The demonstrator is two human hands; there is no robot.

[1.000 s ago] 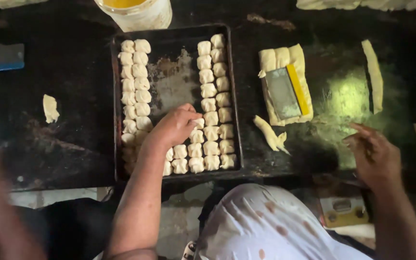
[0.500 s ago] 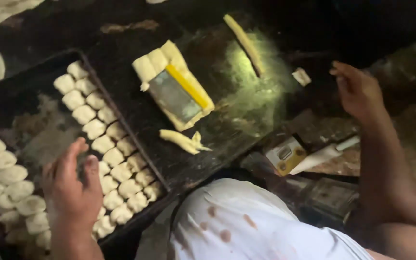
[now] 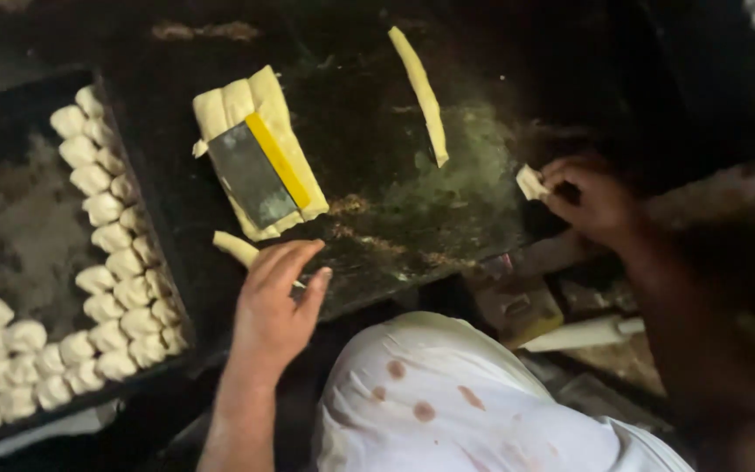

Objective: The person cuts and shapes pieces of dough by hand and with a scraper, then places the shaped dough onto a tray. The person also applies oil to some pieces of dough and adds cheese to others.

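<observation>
Nearest of all, the left hand lies low over the dark worktop, fingers loosely spread and pointing away, holding nothing; its fingertips come just up to a short pale strip of dough at the near end of the work area. Over to the right, the right hand is curled, thumb and fingers pinching a small scrap of dough at the edge of the worktop. Below that hand, in the shadow, sits a small boxy object beside a pale rod-like handle, both too dim to tell further. A little farther back, just beyond the left hand, a folded slab of yellowish dough carries a flat scraper with a grey blade and yellow grip. Farther right, a long thin dough strip runs away from the person. At the far left, a dark baking tray holds rows of small pale dough pieces, touching one another.
</observation>
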